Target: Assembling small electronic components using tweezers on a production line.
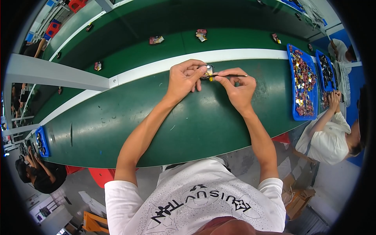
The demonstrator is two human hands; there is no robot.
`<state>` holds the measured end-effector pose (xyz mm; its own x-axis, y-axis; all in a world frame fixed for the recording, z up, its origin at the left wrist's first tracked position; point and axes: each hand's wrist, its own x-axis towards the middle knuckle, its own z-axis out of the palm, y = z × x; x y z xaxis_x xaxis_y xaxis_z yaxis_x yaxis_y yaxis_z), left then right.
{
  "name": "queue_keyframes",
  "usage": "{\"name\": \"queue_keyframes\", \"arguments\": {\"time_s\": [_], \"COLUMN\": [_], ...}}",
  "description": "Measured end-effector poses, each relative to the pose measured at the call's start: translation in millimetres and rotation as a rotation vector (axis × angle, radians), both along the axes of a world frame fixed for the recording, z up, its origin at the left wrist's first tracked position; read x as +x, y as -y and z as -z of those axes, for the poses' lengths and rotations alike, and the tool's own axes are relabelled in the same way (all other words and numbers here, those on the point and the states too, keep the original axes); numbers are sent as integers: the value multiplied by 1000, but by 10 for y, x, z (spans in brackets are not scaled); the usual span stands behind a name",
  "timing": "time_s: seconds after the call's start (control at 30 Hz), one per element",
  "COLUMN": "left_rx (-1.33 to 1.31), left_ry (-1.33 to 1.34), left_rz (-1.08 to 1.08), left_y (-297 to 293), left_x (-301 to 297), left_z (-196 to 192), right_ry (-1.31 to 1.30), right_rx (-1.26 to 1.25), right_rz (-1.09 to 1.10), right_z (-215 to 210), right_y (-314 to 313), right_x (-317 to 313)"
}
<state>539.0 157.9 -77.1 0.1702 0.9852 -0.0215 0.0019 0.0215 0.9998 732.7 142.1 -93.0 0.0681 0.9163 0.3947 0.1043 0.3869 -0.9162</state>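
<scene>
My left hand [184,78] pinches a small grey and yellow part [208,72] just above the green conveyor belt [117,121], near its white centre strip. My right hand [237,88] holds a thin dark tool [231,75] lying level, its tip at the small part. Both forearms reach up from the lower edge, and the two hands almost touch at the part.
Blue trays [291,90] of small mixed parts sit at the right, where a person in white works. Another person sits at the lower left by a small blue tray [42,141]. Loose small parts [156,39] lie on the far belt. A grey beam [58,74] crosses at the left.
</scene>
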Motion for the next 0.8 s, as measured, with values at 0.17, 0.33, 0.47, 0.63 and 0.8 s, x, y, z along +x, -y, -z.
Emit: {"name": "queue_keyframes", "arguments": {"time_s": [0.17,0.33,0.47,0.63,0.8], "left_rx": [-1,-4,7,-1,-9], "left_ry": [8,16,17,11,24], "left_rz": [3,-5,1,-11,-44], "left_y": [-2,-1,-4,-13,-26], "left_x": [16,20,43,68,89], "left_z": [14,5,32,54,61], "right_ry": [7,9,-10,-16,-40], "right_rx": [19,15,3,-86,-34], "right_rz": [5,-4,-8,-7,-12], "right_z": [24,36,51,36,65], "right_y": [-10,-14,-33,-48,-44], "right_x": [11,13,47,72,74]}}
